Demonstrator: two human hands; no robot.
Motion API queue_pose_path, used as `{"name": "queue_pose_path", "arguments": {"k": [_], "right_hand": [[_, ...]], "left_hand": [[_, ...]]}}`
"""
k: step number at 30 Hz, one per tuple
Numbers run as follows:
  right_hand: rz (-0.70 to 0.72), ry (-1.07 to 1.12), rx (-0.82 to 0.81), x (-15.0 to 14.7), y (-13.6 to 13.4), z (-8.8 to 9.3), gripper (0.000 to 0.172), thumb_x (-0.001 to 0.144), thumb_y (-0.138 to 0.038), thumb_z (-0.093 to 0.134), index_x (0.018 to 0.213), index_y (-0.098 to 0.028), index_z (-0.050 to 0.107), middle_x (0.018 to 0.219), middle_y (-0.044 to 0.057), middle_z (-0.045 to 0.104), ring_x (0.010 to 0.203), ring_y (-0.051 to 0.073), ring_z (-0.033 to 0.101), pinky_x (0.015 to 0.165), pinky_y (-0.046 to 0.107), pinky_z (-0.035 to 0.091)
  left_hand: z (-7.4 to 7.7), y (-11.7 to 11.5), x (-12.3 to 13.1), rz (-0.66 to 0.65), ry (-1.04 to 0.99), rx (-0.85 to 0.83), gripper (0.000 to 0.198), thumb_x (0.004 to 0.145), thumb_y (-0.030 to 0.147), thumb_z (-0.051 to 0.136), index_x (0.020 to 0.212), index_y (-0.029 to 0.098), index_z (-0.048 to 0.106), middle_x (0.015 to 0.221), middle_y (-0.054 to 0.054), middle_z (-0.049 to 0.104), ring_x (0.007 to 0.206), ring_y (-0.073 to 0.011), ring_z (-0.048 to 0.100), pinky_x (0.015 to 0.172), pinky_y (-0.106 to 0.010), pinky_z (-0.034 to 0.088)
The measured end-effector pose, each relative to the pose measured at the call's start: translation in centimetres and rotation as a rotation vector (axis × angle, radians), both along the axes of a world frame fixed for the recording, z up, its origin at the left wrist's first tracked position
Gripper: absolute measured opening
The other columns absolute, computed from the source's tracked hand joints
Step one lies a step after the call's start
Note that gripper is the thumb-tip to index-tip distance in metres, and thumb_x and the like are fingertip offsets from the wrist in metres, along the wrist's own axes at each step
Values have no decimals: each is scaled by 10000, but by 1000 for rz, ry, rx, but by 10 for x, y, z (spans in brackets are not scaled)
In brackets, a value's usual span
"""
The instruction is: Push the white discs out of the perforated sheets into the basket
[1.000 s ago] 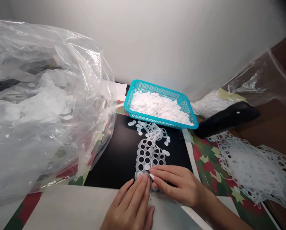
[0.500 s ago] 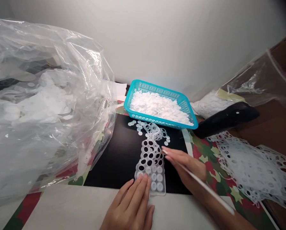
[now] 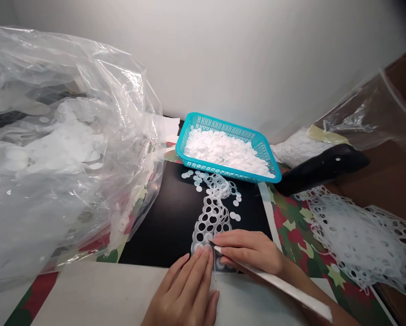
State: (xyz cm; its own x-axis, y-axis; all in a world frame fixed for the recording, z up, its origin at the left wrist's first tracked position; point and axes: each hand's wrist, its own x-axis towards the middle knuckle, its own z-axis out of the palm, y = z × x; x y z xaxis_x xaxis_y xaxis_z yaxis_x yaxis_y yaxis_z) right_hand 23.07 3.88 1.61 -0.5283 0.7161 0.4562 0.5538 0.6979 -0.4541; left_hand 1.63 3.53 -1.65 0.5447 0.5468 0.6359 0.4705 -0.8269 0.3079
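A translucent punched strip (image 3: 212,216) with round holes lies on a black mat (image 3: 171,217). My left hand (image 3: 186,290) lies flat, fingers together, pressing the strip's near end. My right hand (image 3: 253,251) is closed on a thin white stick (image 3: 274,283), whose tip touches the strip beside my left fingertips. Several loose white discs (image 3: 198,179) lie at the far end of the strip. Behind them stands a teal basket (image 3: 189,136) heaped with white discs.
A big clear plastic bag (image 3: 60,149) of white sheets fills the left side. On the right lie a heap of punched scrap netting (image 3: 362,235), a black object (image 3: 321,168) and another clear bag (image 3: 369,117). A patterned cloth covers the table; a white wall is behind.
My right hand with the stick came back from the strip's middle to its near end, covering the discs that showed there. My left hand has stayed put.
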Motion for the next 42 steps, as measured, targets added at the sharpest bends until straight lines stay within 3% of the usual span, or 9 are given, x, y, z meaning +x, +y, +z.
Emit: {"name": "queue_pose_path", "arguments": {"k": [6, 11, 19, 23, 28, 34, 39, 42], "right_hand": [[27, 36, -23, -3, 1, 3, 160, 846, -130, 643, 1000, -106, 609, 1041, 130, 707, 1068, 179, 626, 920, 303, 544], [1, -62, 11, -2, 1, 1, 117, 858, -162, 633, 961, -108, 624, 1063, 133, 704, 1084, 189, 618, 936, 303, 536], [34, -225, 101, 3, 0, -7, 283, 877, -150, 604, 1146, -75, 558, 1185, 170, 645, 1205, 227, 537, 995, 349, 494], [-36, -81, 58, 4, 1, 1, 305, 926, -101, 491, 1231, -96, 490, 1147, 182, 652, 1179, 215, 557, 920, 349, 540], [-130, 71, 14, 3, 1, 11, 340, 903, -36, 480, 1228, -133, 512, 1115, 151, 665, 1100, 206, 610, 883, 357, 555], [-227, 104, 25, 2, -1, 13, 371, 880, -14, 489, 1215, -165, 544, 1128, 117, 667, 1085, 216, 623, 888, 367, 557], [-481, 101, 99, 17, -2, 17, 358, 866, -22, 517, 1180, -185, 576, 1157, 81, 662, 1091, 203, 623, 959, 342, 513], [-509, 42, 99, 24, -1, 20, 307, 874, -66, 541, 1154, -181, 588, 1176, 82, 658, 1102, 209, 619, 972, 345, 504]], "left_hand": [[0, -1, -1, -8, -6, -9, 294, 893, 227, 516, 1094, 67, 660, 1117, -94, 690, 1057, -170, 613, 1033, -280, 344], [1, -1, -1, -4, 6, -9, 290, 893, 208, 514, 1106, 69, 654, 1133, -98, 682, 1060, -176, 613, 1010, -290, 361], [3, -1, 0, -8, 14, -10, 284, 895, 197, 506, 1104, 74, 654, 1133, -93, 683, 1060, -183, 615, 989, -299, 383], [3, 0, 0, -5, 5, 3, 296, 903, 210, 494, 1118, 75, 646, 1141, -85, 680, 1054, -174, 616, 995, -292, 378], [5, 1, -1, -11, 25, -9, 286, 900, 198, 504, 1117, 79, 647, 1140, -85, 681, 1045, -169, 620, 981, -286, 385], [7, 2, -2, -14, 37, 0, 295, 898, 195, 503, 1132, 78, 640, 1152, -87, 675, 1060, -179, 614, 970, -299, 389], [5, 2, -1, -17, 30, 10, 291, 903, 185, 492, 1128, 77, 640, 1152, -85, 675, 1068, -172, 606, 974, -294, 383], [3, 1, 0, -15, 4, -5, 298, 899, 203, 511, 1141, 81, 635, 1161, -82, 671, 1081, -177, 597, 990, -297, 371]]}}
